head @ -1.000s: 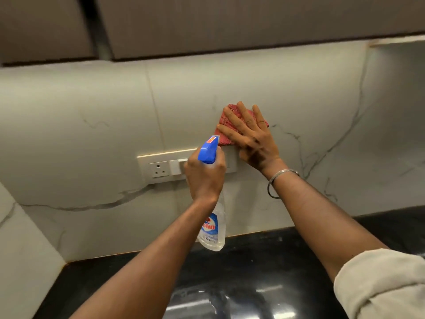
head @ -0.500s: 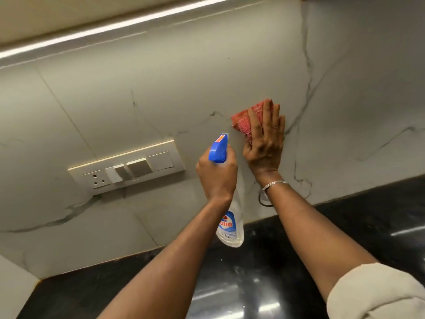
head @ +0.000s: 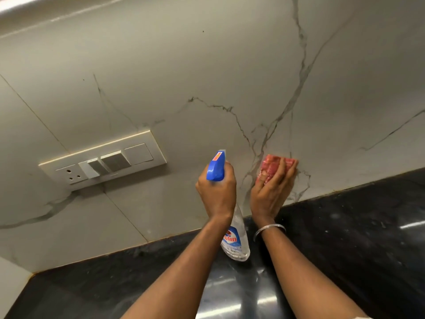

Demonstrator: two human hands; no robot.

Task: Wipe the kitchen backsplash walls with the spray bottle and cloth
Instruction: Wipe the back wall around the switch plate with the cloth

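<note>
switch plate [head: 103,161] set in backsplash [head: 207,65], left | left hand [head: 217,194] — fingers curled round neck of spray bottle [head: 236,245], held upright over black countertop [head: 356,226] | right hand [head: 269,194] — fingers straight, close together, pressing red cloth [head: 270,165] flat on backsplash, low near counter edge

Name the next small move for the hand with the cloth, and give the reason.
Probably sweep the right hand and red cloth sideways along the backsplash just above the black countertop. The cloth is pressed flat low on the wall, while the left hand only holds the spray bottle.
</note>
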